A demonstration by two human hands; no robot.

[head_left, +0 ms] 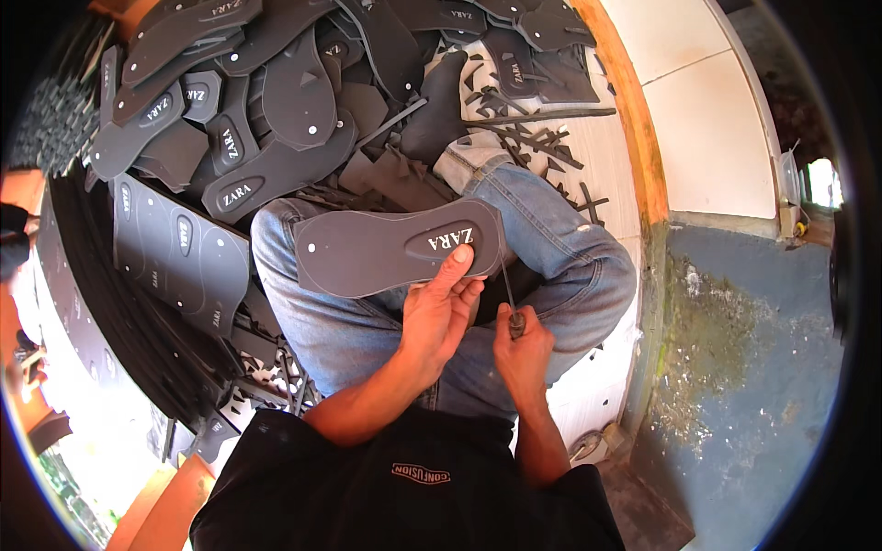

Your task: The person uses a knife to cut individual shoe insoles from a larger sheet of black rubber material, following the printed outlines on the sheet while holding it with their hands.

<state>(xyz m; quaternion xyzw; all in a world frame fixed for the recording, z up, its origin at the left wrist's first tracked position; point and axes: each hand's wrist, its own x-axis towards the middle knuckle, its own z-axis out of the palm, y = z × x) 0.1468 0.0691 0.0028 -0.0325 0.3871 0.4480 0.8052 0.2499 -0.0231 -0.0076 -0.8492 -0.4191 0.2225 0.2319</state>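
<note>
We judge trimming unfinished: left grip (436,317) pinches the outlined, roughly cut sole (377,250); right grip (525,351) clasps the knife (510,294).

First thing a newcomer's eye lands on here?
Probably the dark grey sole-shaped sheet mid-picture, held over the lap in the left hand. Next comes the thin-bladed tool in the right hand, its blade at the sheet's right end. Then the heap of similar pieces across the upper left.
</note>
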